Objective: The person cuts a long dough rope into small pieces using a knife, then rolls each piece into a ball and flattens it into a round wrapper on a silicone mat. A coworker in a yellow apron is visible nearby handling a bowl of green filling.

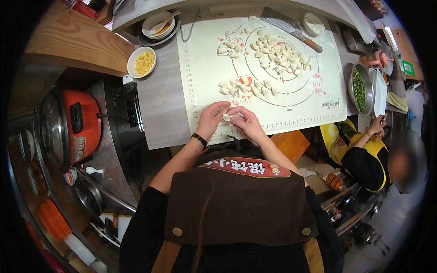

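Observation:
My left hand (211, 120) and my right hand (247, 123) meet over the near edge of a pale baking mat (305, 107). Between their fingertips is a small white piece of dough (227, 117), pinched from both sides; the fingers partly cover it. Just beyond my hands lies a loose row of small dough pieces (266, 89). Farther back, a larger heap of dough pieces (282, 55) covers the printed circles, with a few more at the far left of the mat. A cleaver (281, 22) with a wooden handle rests at the back.
White bowl (314, 22) holding white powder, back right. Bowl of yellow food (132, 63) and stacked dishes (159, 25), left. Metal bowl (369, 93) of chopped greens, right. Orange-red cooker (84, 125), far left. A co-worker in yellow (364, 154) stands at right, hand near the counter.

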Demonstrator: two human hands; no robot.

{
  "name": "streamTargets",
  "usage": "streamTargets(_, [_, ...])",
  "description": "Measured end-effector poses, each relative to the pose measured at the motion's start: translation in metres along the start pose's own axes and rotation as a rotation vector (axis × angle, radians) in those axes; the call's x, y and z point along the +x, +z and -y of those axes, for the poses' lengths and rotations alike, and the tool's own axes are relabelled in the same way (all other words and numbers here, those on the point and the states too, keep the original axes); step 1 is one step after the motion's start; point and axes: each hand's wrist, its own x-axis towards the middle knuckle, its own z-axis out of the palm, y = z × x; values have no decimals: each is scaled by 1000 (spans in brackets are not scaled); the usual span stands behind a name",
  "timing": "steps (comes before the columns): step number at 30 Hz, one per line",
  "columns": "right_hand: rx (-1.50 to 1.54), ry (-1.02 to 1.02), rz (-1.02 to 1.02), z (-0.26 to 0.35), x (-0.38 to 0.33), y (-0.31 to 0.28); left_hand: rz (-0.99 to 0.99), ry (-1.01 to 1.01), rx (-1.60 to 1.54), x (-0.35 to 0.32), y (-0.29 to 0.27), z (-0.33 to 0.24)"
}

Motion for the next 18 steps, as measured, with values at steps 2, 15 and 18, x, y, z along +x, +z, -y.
streamTargets(2, [237, -5, 0, -1, 2, 5, 31, -42, -131, 1, 3, -3])
streamTargets(15, [-985, -198, -316, -15, 17, -21, -174, -172, -653, 9, -6, 2])
streamTargets(18, [-515, -185, -209, -13, 19, -27, -100, -192, -745, 10, -6, -6])
